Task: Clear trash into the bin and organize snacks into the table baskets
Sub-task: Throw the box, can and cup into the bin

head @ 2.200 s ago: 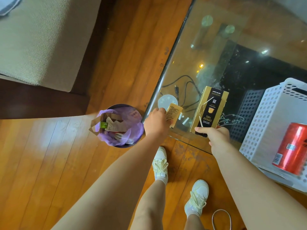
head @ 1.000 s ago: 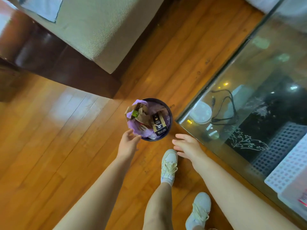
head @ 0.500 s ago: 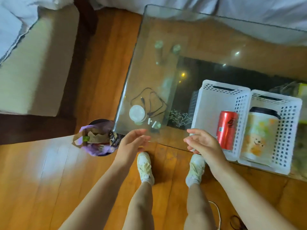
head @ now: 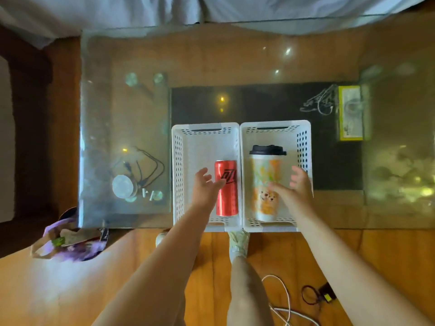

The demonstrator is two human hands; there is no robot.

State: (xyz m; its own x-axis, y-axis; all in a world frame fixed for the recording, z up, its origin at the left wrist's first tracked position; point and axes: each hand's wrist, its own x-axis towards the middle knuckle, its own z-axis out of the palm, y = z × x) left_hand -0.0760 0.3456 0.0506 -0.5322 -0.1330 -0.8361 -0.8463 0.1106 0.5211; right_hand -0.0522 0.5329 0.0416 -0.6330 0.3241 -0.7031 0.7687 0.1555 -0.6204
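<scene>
Both open hands (head: 204, 187) (head: 297, 188) hover over can (head: 226, 188), cup (head: 266, 182).

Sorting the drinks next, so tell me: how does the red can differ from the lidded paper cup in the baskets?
The red can is slim, plain red metal with a dark logo; the paper cup is wider, pale with orange and green print and a black lid. The can lies in the left basket, the cup in the right basket. Both lie on their sides, tops pointing away from the person.
</scene>
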